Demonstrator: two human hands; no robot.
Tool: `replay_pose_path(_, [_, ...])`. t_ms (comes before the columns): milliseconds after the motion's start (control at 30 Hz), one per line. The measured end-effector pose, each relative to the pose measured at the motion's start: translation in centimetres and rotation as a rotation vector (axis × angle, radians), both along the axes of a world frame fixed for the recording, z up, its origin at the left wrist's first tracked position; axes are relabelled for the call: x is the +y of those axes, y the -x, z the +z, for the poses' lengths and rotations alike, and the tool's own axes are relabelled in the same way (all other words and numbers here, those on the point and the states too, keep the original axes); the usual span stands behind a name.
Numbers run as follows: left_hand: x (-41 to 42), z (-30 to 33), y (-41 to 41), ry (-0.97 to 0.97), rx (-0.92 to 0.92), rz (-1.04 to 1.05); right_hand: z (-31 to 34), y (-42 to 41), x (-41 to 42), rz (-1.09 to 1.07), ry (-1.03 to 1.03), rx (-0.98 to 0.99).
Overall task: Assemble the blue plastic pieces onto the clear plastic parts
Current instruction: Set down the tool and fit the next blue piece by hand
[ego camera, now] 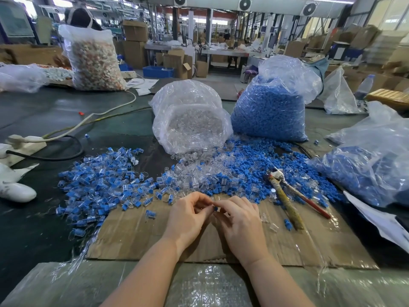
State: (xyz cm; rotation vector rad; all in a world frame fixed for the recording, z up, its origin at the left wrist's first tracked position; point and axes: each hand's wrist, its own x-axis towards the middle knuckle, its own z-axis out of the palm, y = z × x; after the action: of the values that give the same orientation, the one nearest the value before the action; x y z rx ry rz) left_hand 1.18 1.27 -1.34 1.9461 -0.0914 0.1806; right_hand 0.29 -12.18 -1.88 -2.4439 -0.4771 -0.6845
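Right now both hands meet over the near middle of the cardboard sheet (pixel 141 235) that covers the counter (pixel 44 111). The left hand (pixel 188 218) has its fingers curled in toward the right hand; what they pinch is hidden, though a clear part seems likely, since the job needs one. The right hand (pixel 241 222) has its fingers bent around a small blue piece (pixel 215 208), which shows just between the two hands. Held this close and low, the pieces can probably be lined up and pushed together by fingertip pressure.

Supplies lie within easy reach. A bag of clear parts (pixel 190 120) lies tipped with its mouth toward the person, spilling a clear heap (pixel 192 173) just beyond the hands. A bag of blue pieces (pixel 270 107) stands to its right, with loose blue ones (pixel 250 165) spread below. Finished assemblies (pixel 99 180) pile up on the left, seemingly kept apart from the raw stock. Pliers (pixel 287 196) rest on the right, untouched.
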Motion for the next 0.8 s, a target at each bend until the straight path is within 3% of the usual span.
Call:
replay_pose_path(200, [0.1, -0.1, -0.1, 0.011, 0.015, 0.02, 1.1, -0.9, -2.3, -0.261, -0.083, 0.03])
replay_pose_path(300, [0.1, -0.3, -0.1, -0.003, 0.02, 0.027, 2.4, -2.3, -5.3, -0.551, 0.033, 0.222])
replay_pose_path(400, [0.0, -0.2, -0.2, -0.005, 0.036, 0.024, 3.3, -3.5, -8.5, -0.775, 0.242, 0.569])
replay_pose_path(500, [-0.1, -0.1, -0.4, -0.004, 0.054, 0.026, 3.4, -4.4, -10.3, -0.78, 0.321, 0.791])
replay_pose_path(800, [0.2, 0.5, -0.5, 0.125, 0.141, 0.015, 3.8, -5.5, -10.6, -0.749, 0.276, 0.852])
